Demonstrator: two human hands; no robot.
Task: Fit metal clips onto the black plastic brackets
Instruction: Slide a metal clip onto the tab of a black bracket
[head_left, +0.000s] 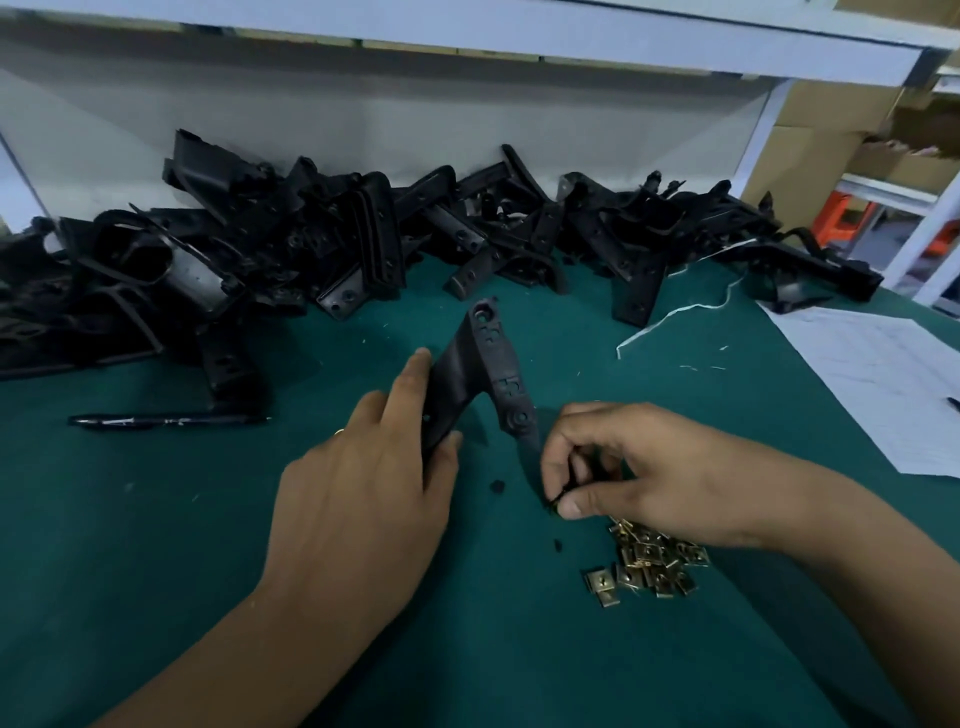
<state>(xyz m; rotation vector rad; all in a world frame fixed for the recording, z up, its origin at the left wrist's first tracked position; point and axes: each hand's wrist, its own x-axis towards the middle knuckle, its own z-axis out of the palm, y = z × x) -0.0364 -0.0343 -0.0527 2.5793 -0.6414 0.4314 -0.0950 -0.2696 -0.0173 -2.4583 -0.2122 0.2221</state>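
My left hand (374, 467) grips a black plastic bracket (480, 374) by its lower left edge and holds it upright on the green table. To its right, my right hand (623, 467) pinches a small dark piece between thumb and fingertips, just below the bracket's lower right end. I cannot tell whether that piece is a clip. A heap of brass-coloured metal clips (649, 564) lies under my right wrist.
A long pile of black brackets (363, 234) runs along the back of the green table (156, 519). A black pen (166, 420) lies at the left. White string (675, 317) and a sheet of paper (872, 384) lie at the right. Small black bits (497, 487) dot the mat.
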